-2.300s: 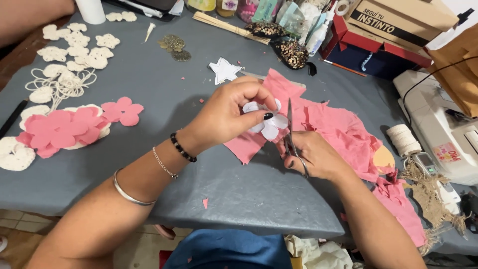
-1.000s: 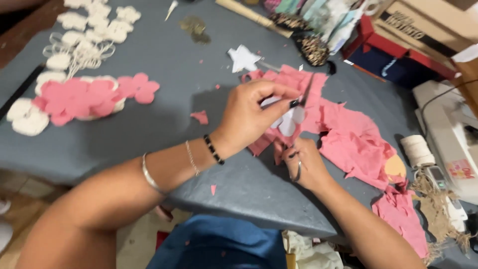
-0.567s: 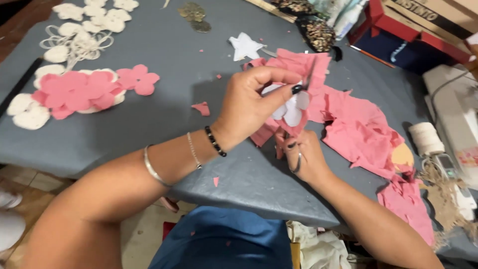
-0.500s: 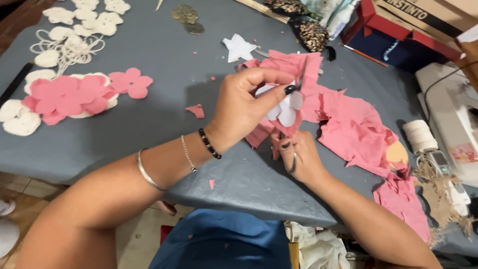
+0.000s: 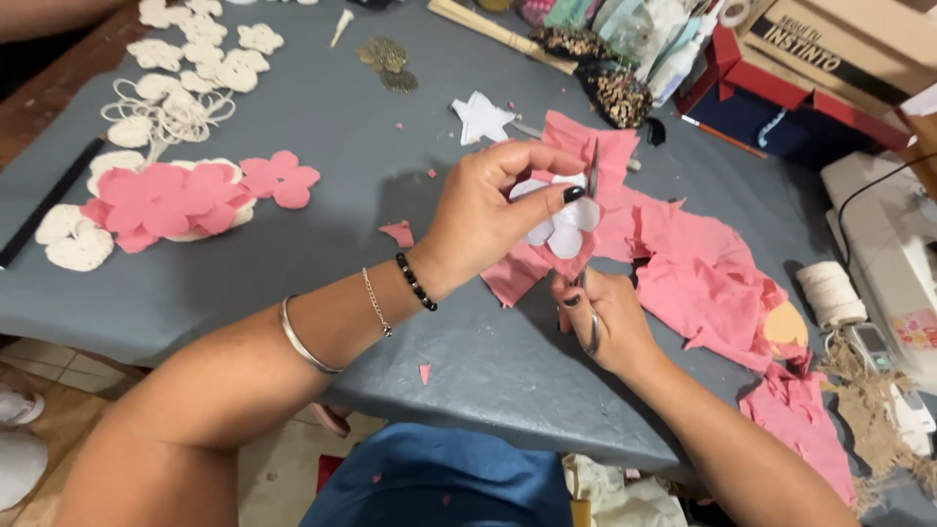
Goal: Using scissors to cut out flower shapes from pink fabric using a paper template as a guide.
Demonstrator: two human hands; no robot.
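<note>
Grey cloth-covered worktop (image 5: 322,117) fills most of the view. Beige tiled floor (image 5: 44,385) below its near edge. White sewing machine (image 5: 893,249) at the right edge. Even, soft light.

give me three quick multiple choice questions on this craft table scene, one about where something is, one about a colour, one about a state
1. Where does the white star cutout lie?
A. on the grey table beyond the hands
B. on the floor
C. in the red box

2. What colour is the fabric being cut?
A. green
B. pink
C. yellow

3. What is the right hand doing?
A. resting flat on the table
B. holding a cup
C. gripping scissors with blades up

Answers: 1 A, the star lies on the table past the left hand. 2 B, the cloth under the white flower template is pink. 3 C, fingers sit in the scissor loops.
</note>
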